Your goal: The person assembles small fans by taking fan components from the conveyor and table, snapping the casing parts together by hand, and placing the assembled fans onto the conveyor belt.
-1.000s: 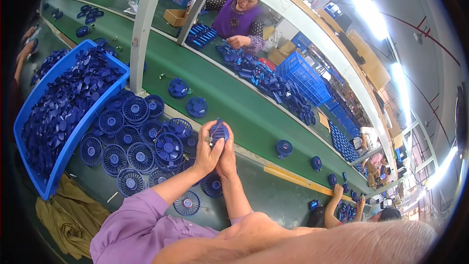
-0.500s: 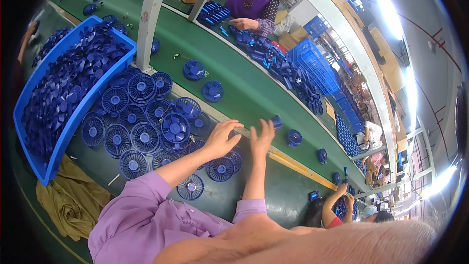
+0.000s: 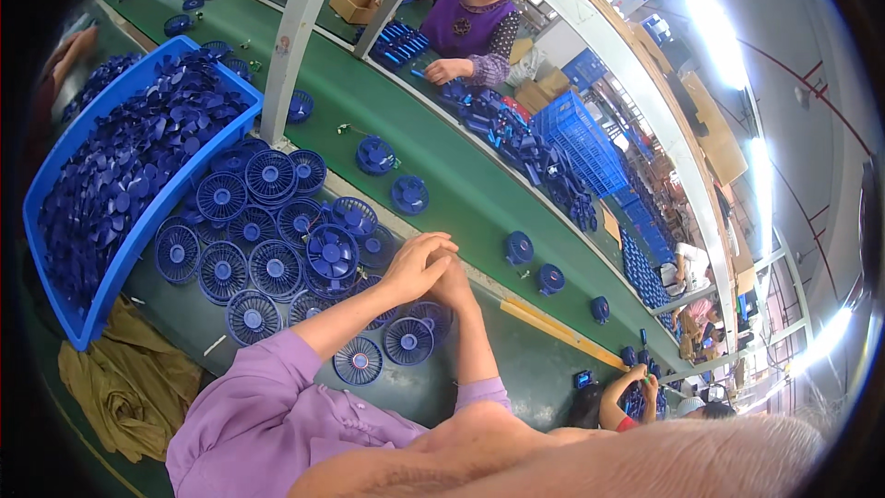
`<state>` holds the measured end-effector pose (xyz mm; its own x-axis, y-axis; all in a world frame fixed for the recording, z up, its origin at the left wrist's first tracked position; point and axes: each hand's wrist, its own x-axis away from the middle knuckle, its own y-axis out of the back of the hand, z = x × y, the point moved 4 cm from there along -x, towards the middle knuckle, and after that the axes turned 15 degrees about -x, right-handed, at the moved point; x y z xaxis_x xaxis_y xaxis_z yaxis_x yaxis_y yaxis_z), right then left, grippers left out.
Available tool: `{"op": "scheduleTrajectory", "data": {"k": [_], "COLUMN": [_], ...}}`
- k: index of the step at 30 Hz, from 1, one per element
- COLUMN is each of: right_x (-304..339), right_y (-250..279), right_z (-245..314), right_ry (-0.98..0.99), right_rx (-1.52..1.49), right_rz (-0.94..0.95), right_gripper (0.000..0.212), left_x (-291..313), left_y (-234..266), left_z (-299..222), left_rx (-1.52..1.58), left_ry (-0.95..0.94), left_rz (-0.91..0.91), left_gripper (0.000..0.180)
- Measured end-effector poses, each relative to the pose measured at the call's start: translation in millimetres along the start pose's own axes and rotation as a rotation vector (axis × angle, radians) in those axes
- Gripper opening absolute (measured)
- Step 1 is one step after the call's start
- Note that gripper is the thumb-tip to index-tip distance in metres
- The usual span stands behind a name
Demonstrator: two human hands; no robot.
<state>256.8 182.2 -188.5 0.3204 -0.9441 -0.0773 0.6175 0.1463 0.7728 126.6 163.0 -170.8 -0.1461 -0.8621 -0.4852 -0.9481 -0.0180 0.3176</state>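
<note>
Head view: the left hand [image 3: 418, 264], thumb and fingers slightly spread, overlaps the right hand [image 3: 452, 284], whose grip I cannot tell. Grilles [image 3: 275, 265] lie mostly left of them on the tabletop [image 3: 535, 380]; fans [image 3: 519, 247] sit on the belt [image 3: 466, 215] beyond.

Left of the fingers [image 3: 435, 242], the round fan cages [image 3: 276, 267] are dark blue, patterned with radiating spokes; farther left, the tub [image 3: 152, 232] is bright blue, its heaped blades [image 3: 120, 157] deep navy; just beyond the fingers, the belt [image 3: 461, 194] is green; to their right, the strip [image 3: 562, 333] is yellow; well beyond them, a co-worker's purple vest [image 3: 470, 28] meets dark, pale-dotted sleeves [image 3: 504, 37].
</note>
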Motion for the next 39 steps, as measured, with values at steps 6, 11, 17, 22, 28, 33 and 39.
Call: {"op": "scheduleTrajectory", "data": {"k": [6, 11, 17, 22, 28, 33, 39], "right_x": [-30.5, -87.1, -110.5, -106.9, -104.9, -105.3, -99.3], "right_y": [29.8, 29.3, 6.2, 14.5, 39.1, 27.2, 14.5], "right_z": [-22.5, -39.2, -22.1, -34.6, -60.7, -60.3, -53.4], "right_ry": [-0.022, 0.008, -0.122, -0.046, 0.003, 0.061, 0.187], "right_rx": [-0.378, -0.503, -0.109, -0.102, -0.684, -0.028, 0.110], "right_rz": [-0.403, -0.468, -0.339, -0.435, -0.554, -0.585, -0.499], "right_gripper": [0.025, 0.038, 0.054, 0.050, 0.033, 0.037, 0.056], "left_x": [-5.6, -10.1, -11.0, -11.4, -10.5, -9.4, -8.5], "left_y": [18.0, 22.3, 30.8, 28.5, 26.8, 23.9, 23.4], "left_z": [-14.9, -16.6, -7.0, -7.0, -12.3, -0.7, 0.1], "left_rx": [0.055, 0.094, 0.127, 0.112, 0.144, 0.090, 0.084], "left_ry": [-0.053, -0.034, 0.025, 0.008, 0.008, 0.012, 0.013], "left_rz": [-0.075, -0.119, -0.147, -0.139, -0.141, -0.109, -0.122], "left_gripper": [0.022, 0.020, 0.020, 0.020, 0.018, 0.022, 0.018]}}
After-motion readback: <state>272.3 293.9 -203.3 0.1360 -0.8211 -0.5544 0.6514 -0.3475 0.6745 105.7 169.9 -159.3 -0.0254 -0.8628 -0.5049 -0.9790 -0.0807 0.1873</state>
